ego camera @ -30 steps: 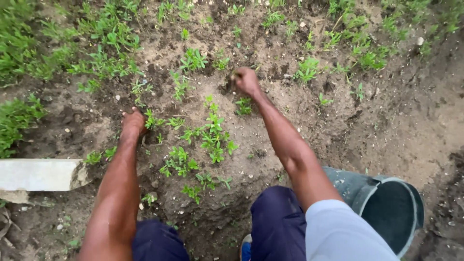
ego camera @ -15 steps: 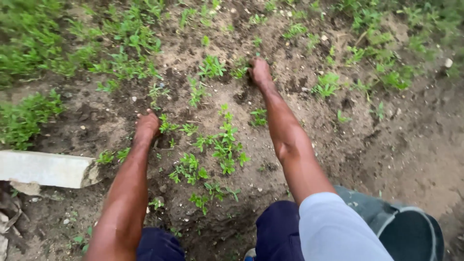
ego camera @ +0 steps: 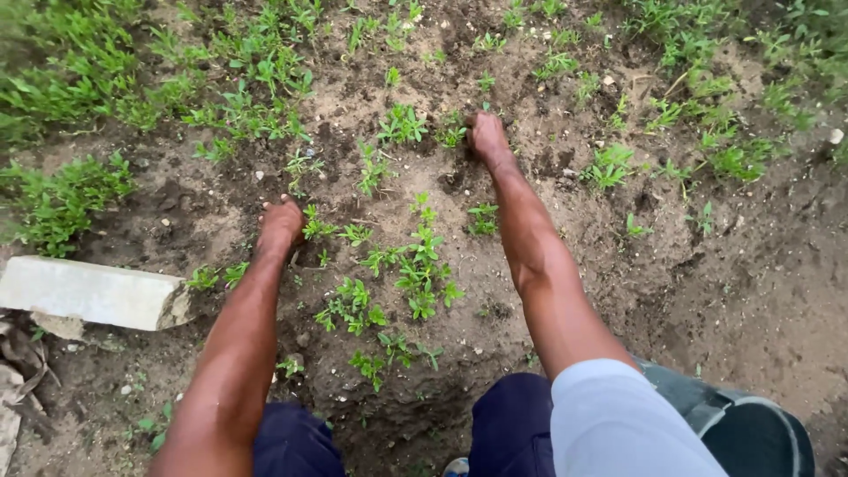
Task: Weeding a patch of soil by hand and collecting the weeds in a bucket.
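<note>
On the soil, right hand grips an upright weed.

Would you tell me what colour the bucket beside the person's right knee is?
Dark grey-green bucket, seen in the head view, lower right.

The scene is viewed from one head-worn camera, aimed steeply down at close range, past the fingers onto soil.

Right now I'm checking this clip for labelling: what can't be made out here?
Head view only:
- Right hand: fingers dug into soil among weeds; its grip cannot be told.
- Left hand: fingers curled under, hidden by its back.
- Bucket: cut off by the bottom edge; contents unseen.
- White block: left end cut off.
</note>
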